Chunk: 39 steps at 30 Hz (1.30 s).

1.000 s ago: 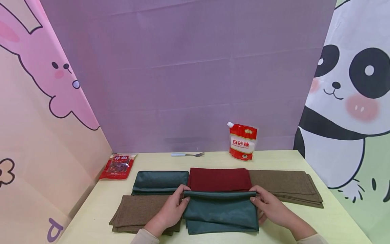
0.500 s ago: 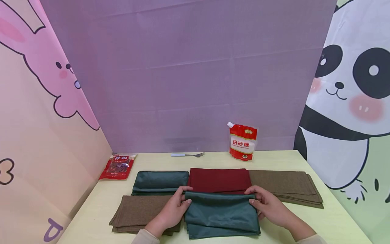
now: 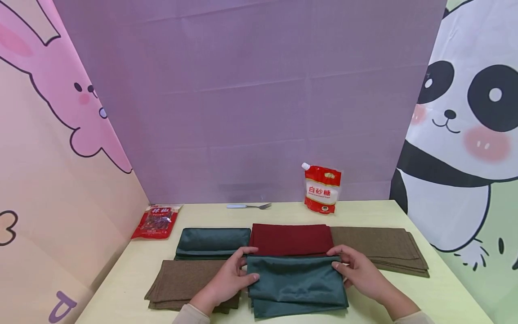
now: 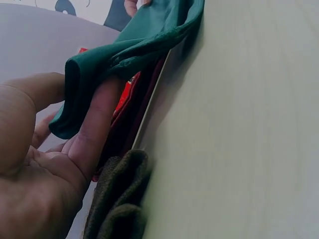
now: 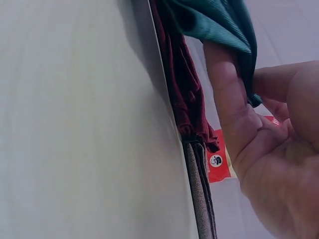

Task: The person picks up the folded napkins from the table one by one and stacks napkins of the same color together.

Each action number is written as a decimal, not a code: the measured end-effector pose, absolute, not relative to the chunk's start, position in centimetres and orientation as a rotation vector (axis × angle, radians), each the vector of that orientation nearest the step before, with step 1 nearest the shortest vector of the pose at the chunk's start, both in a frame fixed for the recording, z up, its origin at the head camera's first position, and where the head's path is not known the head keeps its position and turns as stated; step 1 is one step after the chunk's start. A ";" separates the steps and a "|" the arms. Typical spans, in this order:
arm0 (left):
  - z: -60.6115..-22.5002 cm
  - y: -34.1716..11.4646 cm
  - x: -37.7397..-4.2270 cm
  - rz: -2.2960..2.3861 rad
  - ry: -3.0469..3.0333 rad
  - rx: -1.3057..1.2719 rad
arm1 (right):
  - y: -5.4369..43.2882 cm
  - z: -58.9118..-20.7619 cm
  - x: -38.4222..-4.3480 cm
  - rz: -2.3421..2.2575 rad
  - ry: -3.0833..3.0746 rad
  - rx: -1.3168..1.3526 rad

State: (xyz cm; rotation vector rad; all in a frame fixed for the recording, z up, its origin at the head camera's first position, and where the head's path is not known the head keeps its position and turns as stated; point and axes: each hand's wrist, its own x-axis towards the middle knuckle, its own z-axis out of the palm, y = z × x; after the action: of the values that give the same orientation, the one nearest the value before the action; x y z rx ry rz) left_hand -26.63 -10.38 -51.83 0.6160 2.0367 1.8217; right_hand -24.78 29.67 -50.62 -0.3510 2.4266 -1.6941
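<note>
The folded teal cloth hangs between your two hands at the near middle of the worktop, in front of the folded red cloth. Its lower layer shows below the upper one, skewed slightly. Your left hand has its left end in a narrow grip, thumb on the near side and fingers behind; your right hand pinches the right end the same way. The wrist views show the held ends raised off the worktop — whether the cloth's near edge touches down, you cannot tell.

Just beside your left hand, and partly hidden by it, lies a near brown stack of folded cloth. Beyond that is a second teal cloth, left of the red one; on the red one's right lies a far brown stack, its edges fanned. Farther back you have a red packet at left, a fork with its tines pointing right, and a red-and-white spouted pouch standing upright — all before a purple backdrop.
</note>
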 end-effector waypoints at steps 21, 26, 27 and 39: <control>-51.6 -10.4 -26.5 1.911 2.002 0.577 | 29.6 -50.4 -24.7 -1.829 2.432 -0.308; -51.4 -10.4 -26.5 1.916 2.042 0.558 | 29.7 -50.6 -24.7 -1.834 2.441 -0.339; -51.4 -10.4 -26.4 1.913 2.051 0.556 | 29.7 -50.6 -24.7 -1.829 2.442 -0.338; -51.2 -10.4 -26.3 1.955 1.952 0.588 | 29.1 -50.4 -24.4 -1.854 2.365 -0.306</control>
State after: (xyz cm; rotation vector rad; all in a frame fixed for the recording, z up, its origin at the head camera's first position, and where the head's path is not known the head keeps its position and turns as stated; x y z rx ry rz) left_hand -26.32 -10.45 -51.19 0.5883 1.9519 1.9549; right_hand -24.40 29.08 -50.37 -0.3061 2.3650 -1.8543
